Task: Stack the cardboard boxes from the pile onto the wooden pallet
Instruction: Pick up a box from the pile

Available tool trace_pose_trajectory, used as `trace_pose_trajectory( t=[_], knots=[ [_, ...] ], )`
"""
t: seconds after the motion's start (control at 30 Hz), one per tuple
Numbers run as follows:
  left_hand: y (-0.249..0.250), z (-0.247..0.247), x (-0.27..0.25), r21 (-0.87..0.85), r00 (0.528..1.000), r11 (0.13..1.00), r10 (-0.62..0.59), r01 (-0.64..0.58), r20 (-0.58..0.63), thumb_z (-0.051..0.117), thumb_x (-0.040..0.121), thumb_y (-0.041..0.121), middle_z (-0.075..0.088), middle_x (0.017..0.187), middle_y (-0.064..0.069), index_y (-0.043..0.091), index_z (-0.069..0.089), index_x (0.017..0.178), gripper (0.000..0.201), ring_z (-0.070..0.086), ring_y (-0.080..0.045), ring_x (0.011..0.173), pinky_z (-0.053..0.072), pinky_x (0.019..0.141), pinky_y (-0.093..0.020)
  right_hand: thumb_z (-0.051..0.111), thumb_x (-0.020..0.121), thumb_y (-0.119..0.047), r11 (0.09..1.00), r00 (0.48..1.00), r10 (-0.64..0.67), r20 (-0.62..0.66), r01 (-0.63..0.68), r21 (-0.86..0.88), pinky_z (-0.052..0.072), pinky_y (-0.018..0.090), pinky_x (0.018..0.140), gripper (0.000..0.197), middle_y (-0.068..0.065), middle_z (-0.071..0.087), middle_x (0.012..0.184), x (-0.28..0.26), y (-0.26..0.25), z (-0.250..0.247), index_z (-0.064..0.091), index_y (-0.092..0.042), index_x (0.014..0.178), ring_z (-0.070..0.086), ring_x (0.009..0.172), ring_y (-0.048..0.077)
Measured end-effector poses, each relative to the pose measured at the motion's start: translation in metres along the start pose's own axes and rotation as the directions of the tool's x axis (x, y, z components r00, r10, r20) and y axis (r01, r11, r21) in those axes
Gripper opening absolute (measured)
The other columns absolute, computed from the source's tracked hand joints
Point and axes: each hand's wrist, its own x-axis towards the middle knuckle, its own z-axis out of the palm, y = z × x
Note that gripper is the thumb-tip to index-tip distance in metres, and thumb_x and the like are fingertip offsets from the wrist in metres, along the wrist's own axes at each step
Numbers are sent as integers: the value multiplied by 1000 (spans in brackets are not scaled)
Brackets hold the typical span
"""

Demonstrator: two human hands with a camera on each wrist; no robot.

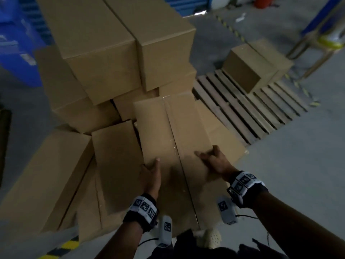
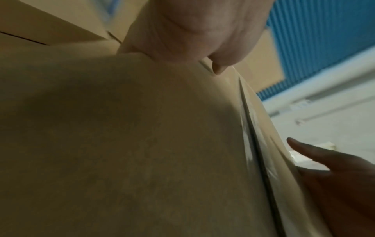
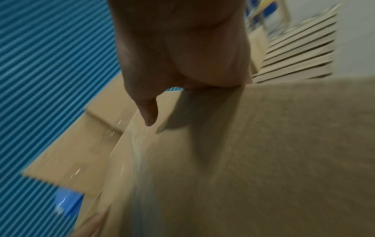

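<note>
While the head view looks down, both hands grip one long cardboard box (image 1: pixel 173 146) at the front of the pile (image 1: pixel 104 75). The left hand (image 1: pixel 151 174) holds its left edge, thumb on top and fingers down the side. The right hand (image 1: pixel 214 159) holds its right edge the same way. A taped seam runs down the top of the box. The wooden pallet (image 1: pixel 242 109) lies on the grey floor just to the right of the pile, with two boxes (image 1: pixel 255 66) already on its far end. In the left wrist view, the left hand (image 2: pixel 190 32) wraps over the box edge (image 2: pixel 142 144), and the other hand's fingers (image 2: pixel 316 157) show at the right. In the right wrist view, the right hand (image 3: pixel 182 48) grips the box edge (image 3: pixel 243 160), thumb lying on top, with the pallet slats (image 3: pixel 300 52) beyond.
</note>
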Motion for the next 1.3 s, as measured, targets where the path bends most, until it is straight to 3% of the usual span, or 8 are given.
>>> trace_pose_trajectory(
  t=[0.17, 0.27, 0.33, 0.53, 0.7, 0.9, 1.03, 1.3],
  knots=[
    [44, 65, -74, -47, 963, 971, 240, -236, 124, 57, 89, 69, 41, 156, -16, 8, 28, 156, 95, 45, -35, 138, 40, 110, -42, 78, 80, -48, 979, 989, -35, -144, 63, 196, 50, 30, 77, 67, -2, 60, 114, -28, 54, -92, 41, -20, 129, 58, 97, 13],
    [74, 118, -124, 13, 935, 946, 318, -324, 158, 59, 97, 50, 49, 147, -18, 4, 35, 150, 74, 54, -32, 124, 46, 89, -35, 79, 81, -39, 945, 960, -62, -274, 145, 293, 53, 39, 89, 71, 2, 61, 121, -45, 88, -157, 40, -19, 137, 60, 105, 20],
    [94, 155, -156, -12, 905, 918, 393, -396, 165, 62, 96, 47, 52, 142, -18, 3, 39, 145, 70, 56, -30, 120, 46, 90, -34, 80, 80, -37, 921, 942, -71, -328, 188, 342, 53, 46, 94, 69, 2, 63, 120, -53, 110, -203, 42, -23, 135, 62, 105, 22],
    [147, 270, -230, -71, 803, 834, 547, -547, 236, 64, 79, 67, 66, 118, -7, 18, 54, 117, 63, 64, -29, 104, 56, 90, -49, 77, 83, -30, 850, 864, -115, -491, 342, 402, 50, 48, 100, 59, -2, 64, 118, -80, 148, -335, 46, -24, 133, 62, 108, 20],
    [183, 344, -286, -171, 720, 771, 636, -614, 277, 67, 93, 46, 64, 121, -4, 12, 53, 126, 50, 63, -21, 103, 51, 83, -34, 69, 81, -56, 824, 809, -159, -566, 425, 375, 50, 46, 100, 75, -3, 59, 132, -90, 165, -422, 40, -27, 144, 59, 116, 17],
    [231, 429, -304, -266, 663, 720, 694, -641, 280, 66, 95, 38, 61, 119, -1, 10, 50, 130, 47, 60, -17, 99, 45, 70, -22, 66, 89, -49, 820, 742, -180, -646, 476, 319, 48, 46, 102, 65, -5, 55, 137, -53, 169, -500, 38, -30, 145, 56, 120, 18],
    [266, 503, -292, -277, 651, 697, 717, -662, 247, 67, 94, 39, 64, 119, -3, 17, 51, 125, 41, 63, -19, 100, 50, 75, -26, 65, 79, -61, 817, 726, -193, -660, 492, 302, 49, 52, 102, 72, -4, 58, 134, 2, 168, -561, 42, -33, 141, 59, 118, 17],
    [355, 652, -261, -234, 727, 759, 650, -607, 221, 66, 94, 44, 65, 122, -5, 16, 52, 129, 47, 63, -22, 102, 53, 84, -38, 65, 66, -78, 836, 736, -201, -646, 473, 279, 49, 52, 102, 91, -7, 60, 134, 134, 143, -695, 42, -35, 143, 60, 118, 18]
  ],
)
